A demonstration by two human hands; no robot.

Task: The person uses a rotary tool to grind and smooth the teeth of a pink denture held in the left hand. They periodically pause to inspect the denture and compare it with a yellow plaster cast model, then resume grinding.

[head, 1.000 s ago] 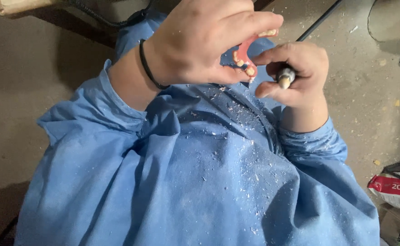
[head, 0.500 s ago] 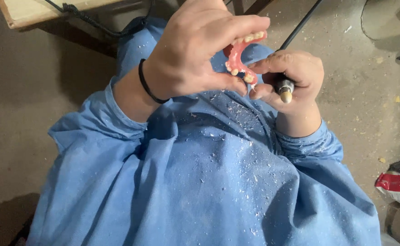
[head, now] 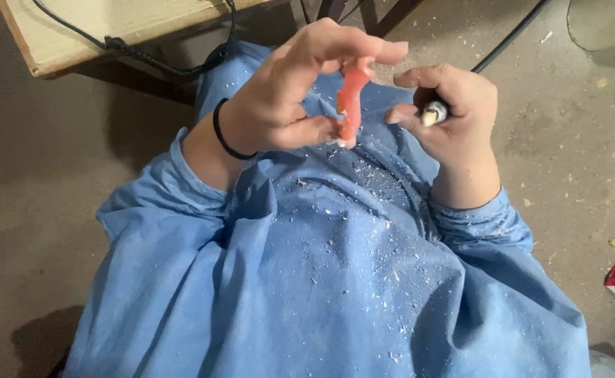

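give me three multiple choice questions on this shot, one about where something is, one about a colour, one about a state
1. Where does the pink denture piece sit?
A. on the floor
B. pinched in the fingers of the left hand
C. on the wooden bench

2. What colour is the band on the left wrist?
A. black
B. white
C. yellow

3. How is the tool with the metal tip held in the right hand?
A. lying loose on the lap
B. dangling by its cable
C. gripped in curled fingers, tip apart from the pink piece

Answers:
1. B, thumb and fingertips close on it from below and above.
2. A, the wrist band is a thin dark loop.
3. C, the right hand wraps the tool and a gap shows between it and the piece.
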